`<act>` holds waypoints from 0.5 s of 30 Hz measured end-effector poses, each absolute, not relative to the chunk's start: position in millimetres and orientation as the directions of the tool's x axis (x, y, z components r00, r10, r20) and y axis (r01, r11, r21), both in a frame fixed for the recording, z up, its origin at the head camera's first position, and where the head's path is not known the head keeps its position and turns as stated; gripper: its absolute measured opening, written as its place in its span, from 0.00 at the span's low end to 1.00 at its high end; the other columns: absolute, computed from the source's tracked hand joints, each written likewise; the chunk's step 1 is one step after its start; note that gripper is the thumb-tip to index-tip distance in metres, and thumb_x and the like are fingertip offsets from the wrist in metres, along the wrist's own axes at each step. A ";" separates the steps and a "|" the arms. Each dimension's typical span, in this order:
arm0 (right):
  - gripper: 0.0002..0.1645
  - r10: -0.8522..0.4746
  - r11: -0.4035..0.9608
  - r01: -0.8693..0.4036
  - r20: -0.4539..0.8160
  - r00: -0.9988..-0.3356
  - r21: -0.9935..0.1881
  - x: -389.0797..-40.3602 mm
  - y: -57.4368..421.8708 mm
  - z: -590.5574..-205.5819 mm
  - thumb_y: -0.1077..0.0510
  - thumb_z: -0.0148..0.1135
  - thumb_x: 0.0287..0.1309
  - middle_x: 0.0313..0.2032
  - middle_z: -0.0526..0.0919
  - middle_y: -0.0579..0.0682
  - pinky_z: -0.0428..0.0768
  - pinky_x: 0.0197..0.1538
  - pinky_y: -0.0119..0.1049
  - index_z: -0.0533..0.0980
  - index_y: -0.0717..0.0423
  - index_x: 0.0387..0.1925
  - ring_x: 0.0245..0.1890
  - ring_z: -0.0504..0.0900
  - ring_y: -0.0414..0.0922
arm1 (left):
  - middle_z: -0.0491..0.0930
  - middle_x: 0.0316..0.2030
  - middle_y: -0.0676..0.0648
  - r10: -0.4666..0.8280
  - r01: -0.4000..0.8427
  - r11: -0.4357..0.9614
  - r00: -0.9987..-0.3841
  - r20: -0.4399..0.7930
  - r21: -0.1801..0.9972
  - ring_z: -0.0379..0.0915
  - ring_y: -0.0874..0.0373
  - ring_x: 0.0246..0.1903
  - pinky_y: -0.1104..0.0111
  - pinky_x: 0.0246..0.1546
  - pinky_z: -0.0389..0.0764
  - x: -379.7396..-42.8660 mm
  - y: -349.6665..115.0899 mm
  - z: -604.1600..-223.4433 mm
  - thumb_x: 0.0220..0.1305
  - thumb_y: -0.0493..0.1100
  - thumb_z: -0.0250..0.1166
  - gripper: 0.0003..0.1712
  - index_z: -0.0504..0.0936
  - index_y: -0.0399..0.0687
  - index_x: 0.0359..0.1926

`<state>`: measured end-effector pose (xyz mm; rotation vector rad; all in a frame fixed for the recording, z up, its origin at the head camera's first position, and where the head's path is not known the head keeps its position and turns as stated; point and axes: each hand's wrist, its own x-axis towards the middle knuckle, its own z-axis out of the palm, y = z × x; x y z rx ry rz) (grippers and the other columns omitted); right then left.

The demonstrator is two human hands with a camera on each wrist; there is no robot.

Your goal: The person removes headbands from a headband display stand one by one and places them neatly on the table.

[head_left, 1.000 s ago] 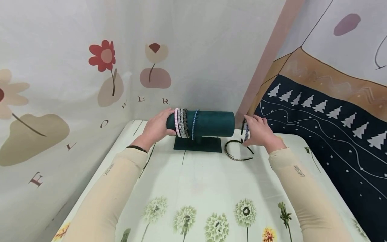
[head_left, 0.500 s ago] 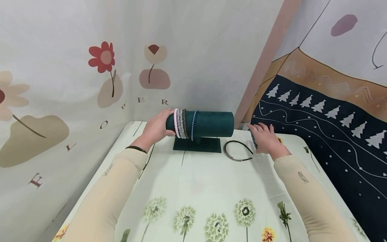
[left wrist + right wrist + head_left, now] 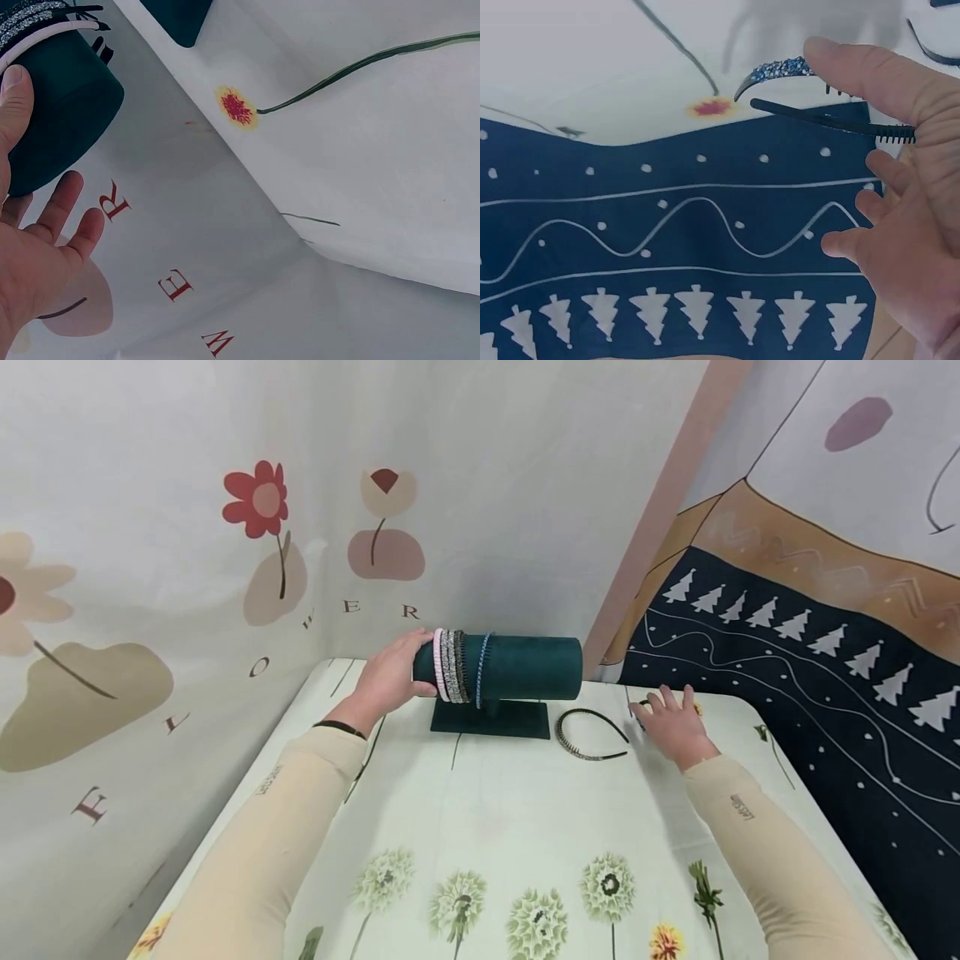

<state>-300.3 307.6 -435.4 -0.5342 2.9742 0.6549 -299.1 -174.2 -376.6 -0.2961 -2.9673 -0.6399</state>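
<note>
A dark green headband stand (image 3: 536, 668), a padded roll on a flat base, stands on the table. My left hand (image 3: 388, 678) grips the roll's left end, thumb in front and fingers behind; in the left wrist view the thumb (image 3: 16, 101) lies by a pink headband (image 3: 52, 31). Beside that pink band the roll carries silver and dark glittery headbands (image 3: 452, 668) and a blue one (image 3: 482, 672). To the right, low over the table, my right hand (image 3: 671, 727) pinches a toothed headband with blue glitter (image 3: 780, 70), its other fingers spread.
A black toothed headband (image 3: 570, 749) lies between the stand and my right hand. The table (image 3: 480, 810) has a white flower-print cloth. Behind it hangs a pale flowered curtain (image 3: 495, 527); a dark blue cloth with white trees (image 3: 810, 685) is on the right.
My right hand has moved right and down, away from the stand, carrying its headband clear of the one lying on the table. My left hand stays on the roll's end.
</note>
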 end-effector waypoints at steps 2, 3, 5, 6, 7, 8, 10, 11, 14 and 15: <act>0.38 -0.317 0.844 -0.343 -0.132 -0.939 0.412 -299.3 309.4 -438.5 0.77 0.55 0.70 0.74 0.70 0.69 0.55 0.76 0.81 0.68 0.52 0.77 0.79 0.60 0.73 | 0.53 0.86 0.43 0.171 0.210 0.894 -0.976 0.132 0.396 0.53 0.40 0.83 0.40 0.82 0.60 -298.4 -173.9 -376.4 0.63 0.47 0.80 0.57 0.56 0.49 0.85; 0.38 -0.317 0.841 -0.344 -0.135 -0.939 0.417 -299.0 310.1 -439.8 0.77 0.56 0.70 0.74 0.71 0.69 0.55 0.76 0.81 0.68 0.52 0.76 0.79 0.60 0.72 | 0.53 0.86 0.43 0.171 0.211 0.894 -0.976 0.134 0.394 0.53 0.40 0.83 0.40 0.82 0.60 -298.1 -173.8 -376.4 0.63 0.47 0.80 0.57 0.56 0.49 0.85; 0.37 -0.321 0.837 -0.348 -0.137 -0.937 0.423 -298.3 310.6 -441.8 0.77 0.57 0.70 0.74 0.72 0.68 0.56 0.76 0.81 0.69 0.51 0.76 0.79 0.61 0.72 | 0.53 0.86 0.42 0.174 0.214 0.895 -0.975 0.137 0.391 0.53 0.40 0.83 0.40 0.81 0.60 -297.5 -173.9 -376.1 0.63 0.47 0.80 0.57 0.56 0.49 0.85; 0.37 -0.323 0.835 -0.350 -0.137 -0.937 0.424 -298.1 310.7 -443.1 0.76 0.56 0.70 0.74 0.72 0.68 0.56 0.76 0.81 0.69 0.51 0.75 0.78 0.62 0.72 | 0.53 0.86 0.43 0.172 0.213 0.895 -0.976 0.136 0.391 0.53 0.40 0.83 0.40 0.82 0.60 -297.1 -173.8 -375.7 0.63 0.47 0.80 0.57 0.56 0.49 0.85; 0.37 -0.324 0.835 -0.352 -0.138 -0.936 0.423 -298.1 311.0 -444.4 0.76 0.56 0.71 0.74 0.72 0.68 0.56 0.76 0.81 0.69 0.51 0.76 0.78 0.62 0.72 | 0.53 0.86 0.43 0.171 0.211 0.895 -0.976 0.136 0.392 0.53 0.40 0.83 0.40 0.82 0.60 -296.6 -173.9 -375.5 0.63 0.47 0.80 0.57 0.56 0.49 0.85; 0.36 -0.328 0.833 -0.355 -0.138 -0.935 0.424 -298.0 310.8 -445.8 0.75 0.56 0.71 0.74 0.72 0.68 0.56 0.76 0.81 0.69 0.51 0.76 0.78 0.62 0.72 | 0.53 0.86 0.43 0.170 0.210 0.895 -0.976 0.134 0.394 0.53 0.40 0.83 0.40 0.82 0.60 -296.3 -173.9 -375.3 0.63 0.47 0.80 0.57 0.56 0.49 0.85; 0.36 -0.334 0.835 -0.360 -0.137 -0.933 0.416 -298.2 310.5 -448.9 0.75 0.56 0.71 0.74 0.72 0.68 0.56 0.76 0.81 0.69 0.51 0.76 0.78 0.62 0.72 | 0.52 0.86 0.43 0.169 0.208 0.894 -0.977 0.131 0.396 0.52 0.40 0.83 0.40 0.82 0.60 -296.2 -173.8 -374.8 0.64 0.47 0.80 0.57 0.55 0.50 0.85; 0.36 -0.337 0.836 -0.363 -0.135 -0.932 0.412 -298.4 310.3 -450.6 0.75 0.56 0.71 0.74 0.72 0.68 0.55 0.76 0.81 0.69 0.51 0.75 0.78 0.62 0.72 | 0.52 0.86 0.43 0.170 0.209 0.894 -0.977 0.131 0.396 0.52 0.40 0.83 0.40 0.82 0.60 -296.2 -173.7 -374.9 0.64 0.47 0.80 0.58 0.55 0.50 0.85; 0.38 -0.346 0.835 -0.369 -0.132 -0.929 0.407 -299.1 310.4 -455.4 0.76 0.58 0.69 0.74 0.72 0.69 0.55 0.76 0.81 0.69 0.51 0.76 0.78 0.62 0.72 | 0.52 0.86 0.43 0.172 0.212 0.894 -0.976 0.134 0.395 0.52 0.40 0.83 0.40 0.82 0.59 -297.1 -173.9 -375.6 0.64 0.47 0.80 0.57 0.55 0.50 0.85; 0.39 -0.347 0.837 -0.369 -0.131 -0.929 0.404 -299.4 310.7 -456.9 0.77 0.59 0.68 0.74 0.72 0.69 0.55 0.76 0.81 0.70 0.51 0.75 0.78 0.62 0.72 | 0.52 0.86 0.43 0.173 0.213 0.894 -0.976 0.136 0.395 0.52 0.40 0.84 0.40 0.82 0.59 -297.1 -173.8 -375.8 0.64 0.47 0.80 0.57 0.55 0.50 0.85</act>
